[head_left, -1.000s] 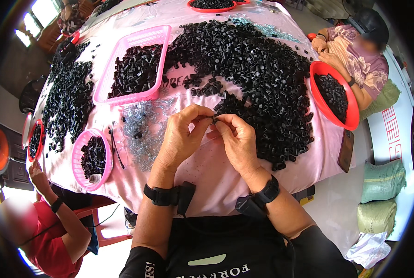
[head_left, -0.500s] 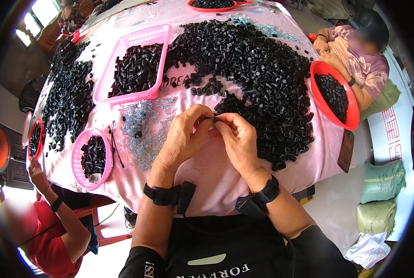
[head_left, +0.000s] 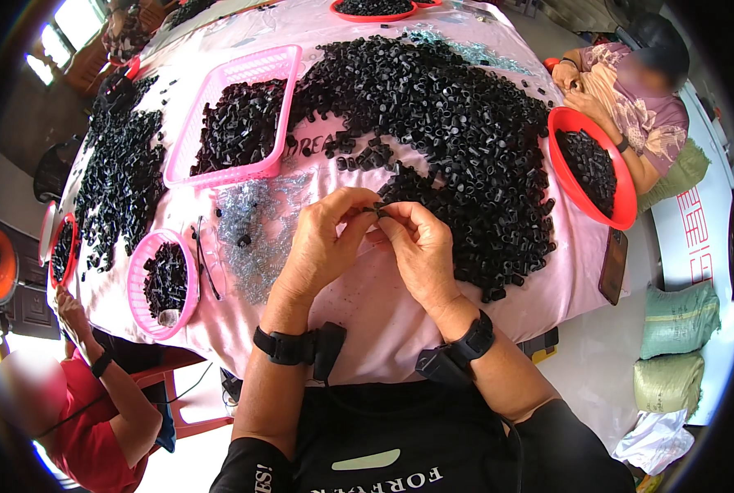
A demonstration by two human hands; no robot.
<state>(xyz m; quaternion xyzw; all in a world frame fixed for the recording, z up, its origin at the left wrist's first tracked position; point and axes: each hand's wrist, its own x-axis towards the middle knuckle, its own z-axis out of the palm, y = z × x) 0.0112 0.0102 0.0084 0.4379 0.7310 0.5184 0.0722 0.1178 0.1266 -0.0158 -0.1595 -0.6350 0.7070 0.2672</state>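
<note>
**Two hands pinch one small black part over a pink-covered table**

A pink cloth-covered tabletop point(head_left: 358, 320) stands on a pale floor, with two other people seated at its left and right edges. The left hand point(head_left: 322, 246) and right hand point(head_left: 420, 251) meet near the front edge, fingertips clamped together on a small black plastic piece point(head_left: 377, 210); its shape is too small to make out. One large heap of black plastic caps point(head_left: 457, 123) fills the centre. Two pink baskets are visible: a rectangular one point(head_left: 235, 115) and a round one point(head_left: 163, 283). One red bowl point(head_left: 593, 168) overhangs the right edge.
</note>
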